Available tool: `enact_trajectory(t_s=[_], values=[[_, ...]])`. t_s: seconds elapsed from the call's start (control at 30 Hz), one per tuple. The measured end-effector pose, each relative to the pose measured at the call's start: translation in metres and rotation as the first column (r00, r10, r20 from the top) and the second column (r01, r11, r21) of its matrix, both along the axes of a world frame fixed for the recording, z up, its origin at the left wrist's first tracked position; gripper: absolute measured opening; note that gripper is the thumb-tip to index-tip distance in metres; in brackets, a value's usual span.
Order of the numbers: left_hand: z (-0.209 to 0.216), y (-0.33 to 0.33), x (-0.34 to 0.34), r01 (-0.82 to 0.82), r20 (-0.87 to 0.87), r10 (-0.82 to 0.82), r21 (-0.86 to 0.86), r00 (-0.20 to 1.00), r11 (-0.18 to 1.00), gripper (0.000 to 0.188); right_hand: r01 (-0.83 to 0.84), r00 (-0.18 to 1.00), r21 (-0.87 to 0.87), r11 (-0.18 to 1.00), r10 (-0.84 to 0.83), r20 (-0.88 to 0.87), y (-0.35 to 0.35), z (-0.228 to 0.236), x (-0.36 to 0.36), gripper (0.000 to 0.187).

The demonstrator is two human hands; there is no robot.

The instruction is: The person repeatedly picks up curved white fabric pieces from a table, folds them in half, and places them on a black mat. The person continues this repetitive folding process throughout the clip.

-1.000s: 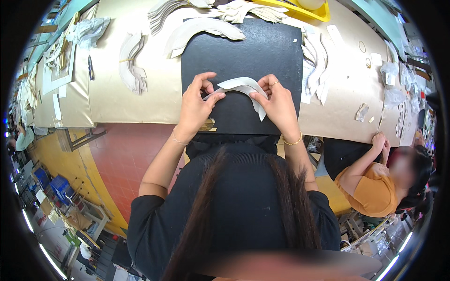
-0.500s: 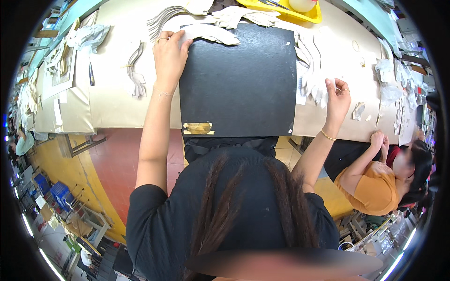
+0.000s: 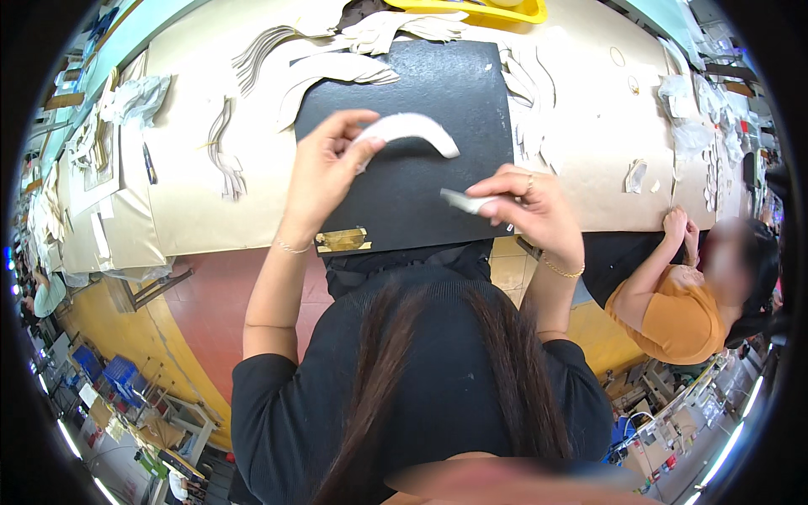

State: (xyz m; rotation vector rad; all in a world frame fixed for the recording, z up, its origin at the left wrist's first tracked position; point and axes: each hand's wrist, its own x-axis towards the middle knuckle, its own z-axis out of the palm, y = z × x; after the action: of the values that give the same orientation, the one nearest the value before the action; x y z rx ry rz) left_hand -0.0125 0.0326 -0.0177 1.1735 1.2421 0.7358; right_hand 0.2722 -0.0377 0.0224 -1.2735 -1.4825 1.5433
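With thumb and fingers, the left hand (image 3: 331,162) pinches the curved white piece (image 3: 418,126) by one end above the black board (image 3: 396,198) while the right hand (image 3: 536,204) grips a blurred pale piece (image 3: 459,200), possibly a strip, so a light hold should best spare their edges.

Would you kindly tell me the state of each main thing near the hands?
Left hand: pinching curved white strip
Curved white strip: arched, held by one end
Right hand: pinching pale piece
Pale piece: held, blurred
Black mat: flat on bench
White strip stack: overlapping mat's far-left corner
Yellow tray: partly out of view
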Motion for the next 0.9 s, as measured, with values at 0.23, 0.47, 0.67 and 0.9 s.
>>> enact_trajectory(t_s=[0.23,0.47,0.67,0.9], values=[[-0.013,-0.033,0.018,0.354,-0.108,-0.34,0.172,0.934,0.919,0.037,0.042,0.994,-0.157,0.987,-0.026,0.103,0.011,-0.022,-0.044,0.014],[-0.017,-0.03,0.005,0.362,0.074,-0.355,-0.264,0.932,0.894,0.023,0.095,0.984,-0.003,0.996,-0.093,0.151,0.006,-0.035,-0.042,0.02],[-0.023,-0.029,-0.005,0.132,0.125,-0.093,-0.355,0.988,0.925,0.023,0.274,0.958,-0.164,0.948,-0.254,0.132,0.014,-0.053,-0.043,0.019],[-0.03,-0.006,-0.006,0.009,-0.05,-0.021,-0.228,0.999,0.974,0.026,0.344,0.895,0.028,0.939,-0.336,0.294,0.033,-0.068,-0.053,0.019]])
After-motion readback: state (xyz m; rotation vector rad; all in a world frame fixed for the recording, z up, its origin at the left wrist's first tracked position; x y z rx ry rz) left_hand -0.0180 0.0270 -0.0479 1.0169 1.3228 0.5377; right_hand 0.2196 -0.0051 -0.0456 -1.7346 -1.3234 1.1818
